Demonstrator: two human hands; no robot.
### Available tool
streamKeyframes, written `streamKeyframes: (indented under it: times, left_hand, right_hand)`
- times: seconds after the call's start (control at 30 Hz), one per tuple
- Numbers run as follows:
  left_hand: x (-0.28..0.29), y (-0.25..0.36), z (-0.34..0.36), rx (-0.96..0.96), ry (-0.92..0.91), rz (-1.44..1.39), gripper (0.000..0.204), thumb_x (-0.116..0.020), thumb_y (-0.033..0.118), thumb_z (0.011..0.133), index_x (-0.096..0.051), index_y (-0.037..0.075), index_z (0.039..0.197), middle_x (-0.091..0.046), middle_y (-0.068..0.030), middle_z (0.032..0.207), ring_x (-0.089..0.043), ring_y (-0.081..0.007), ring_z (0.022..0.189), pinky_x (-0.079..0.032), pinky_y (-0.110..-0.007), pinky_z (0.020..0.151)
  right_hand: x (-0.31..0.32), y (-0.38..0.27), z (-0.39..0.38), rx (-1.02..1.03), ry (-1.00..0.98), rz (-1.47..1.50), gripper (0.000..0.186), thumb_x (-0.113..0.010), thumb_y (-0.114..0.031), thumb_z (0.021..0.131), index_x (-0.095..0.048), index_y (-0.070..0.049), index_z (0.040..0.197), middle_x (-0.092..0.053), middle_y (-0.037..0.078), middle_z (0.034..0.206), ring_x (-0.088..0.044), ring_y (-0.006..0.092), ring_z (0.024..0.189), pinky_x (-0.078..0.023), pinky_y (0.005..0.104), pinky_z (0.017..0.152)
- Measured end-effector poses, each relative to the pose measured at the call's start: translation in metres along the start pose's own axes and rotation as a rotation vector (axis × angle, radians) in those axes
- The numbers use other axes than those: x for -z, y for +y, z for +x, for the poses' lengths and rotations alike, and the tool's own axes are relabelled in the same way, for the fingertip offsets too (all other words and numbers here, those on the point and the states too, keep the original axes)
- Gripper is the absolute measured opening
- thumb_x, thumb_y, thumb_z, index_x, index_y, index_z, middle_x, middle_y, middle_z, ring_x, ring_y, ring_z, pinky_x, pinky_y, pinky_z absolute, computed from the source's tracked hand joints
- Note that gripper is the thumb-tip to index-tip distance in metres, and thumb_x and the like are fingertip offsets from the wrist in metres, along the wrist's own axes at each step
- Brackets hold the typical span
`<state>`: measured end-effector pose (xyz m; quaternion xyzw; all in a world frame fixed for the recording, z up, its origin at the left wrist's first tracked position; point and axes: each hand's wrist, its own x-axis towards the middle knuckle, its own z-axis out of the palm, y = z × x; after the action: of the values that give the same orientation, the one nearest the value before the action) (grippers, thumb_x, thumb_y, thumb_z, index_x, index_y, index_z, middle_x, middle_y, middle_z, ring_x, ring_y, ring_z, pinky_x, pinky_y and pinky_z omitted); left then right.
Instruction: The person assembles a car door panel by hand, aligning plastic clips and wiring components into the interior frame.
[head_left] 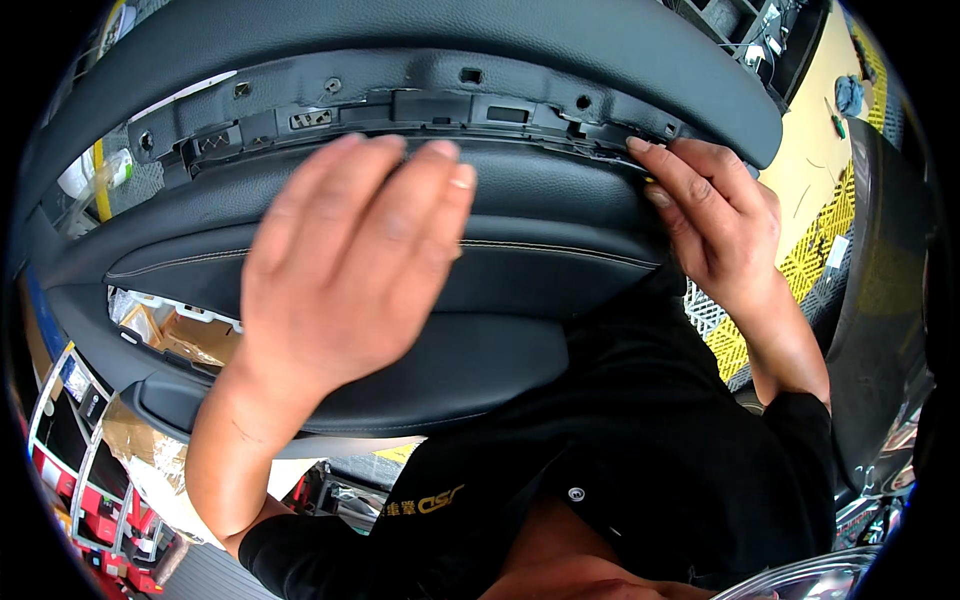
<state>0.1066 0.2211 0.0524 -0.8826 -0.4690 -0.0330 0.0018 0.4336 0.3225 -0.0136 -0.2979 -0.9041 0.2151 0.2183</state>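
Note:
A black car door panel with a stitched seam lies across the view in front of me. Along its upper part runs a recessed channel with square holes and clip slots. My left hand is over the panel's middle, fingers stretched out and slightly blurred, their tips near the channel's lower edge. Whether they touch it I cannot tell. At the channel's right end my right hand has thumb and fingers closed at the seam. A tiny yellow bit shows between those fingertips; what they grip is mostly hidden.
An opening in the panel's left side shows a cardboard box below. Red boxes on a rack stand at lower left. To the right are a tan tabletop, a blue cloth and yellow floor matting. A dark, curved panel stands at far right.

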Motion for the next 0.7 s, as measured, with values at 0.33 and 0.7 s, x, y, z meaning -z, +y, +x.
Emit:
streamKeyframes:
  times: [0.33, 0.7]
  left_hand:
    - [-0.022, 0.030, 0.015, -0.032, 0.148, -0.142, 0.026, -0.080, 0.008, 0.097, -0.082, -0.003, 0.121, -0.077, -0.0140, 0.138, -0.072, -0.0301, 0.123, -0.065, -0.042, 0.104]
    - [-0.033, 0.062, 0.026, 0.010, 0.086, -0.079, 0.036, -0.065, 0.014, 0.104, -0.080, -0.002, 0.133, -0.070, -0.0167, 0.155, -0.063, -0.0301, 0.149, -0.054, -0.041, 0.123]
  right_hand:
    - [-0.003, -0.010, 0.009, 0.001, 0.008, -0.034, 0.043, -0.088, -0.008, 0.090, -0.084, -0.013, 0.133, -0.076, 0.006, 0.107, -0.078, 0.0223, 0.084, -0.064, 0.0344, 0.071]
    - [0.000, -0.022, 0.003, -0.053, -0.038, -0.032, 0.040, -0.083, 0.003, 0.095, -0.082, -0.007, 0.134, -0.076, 0.011, 0.108, -0.079, 0.0247, 0.087, -0.064, 0.0347, 0.076]
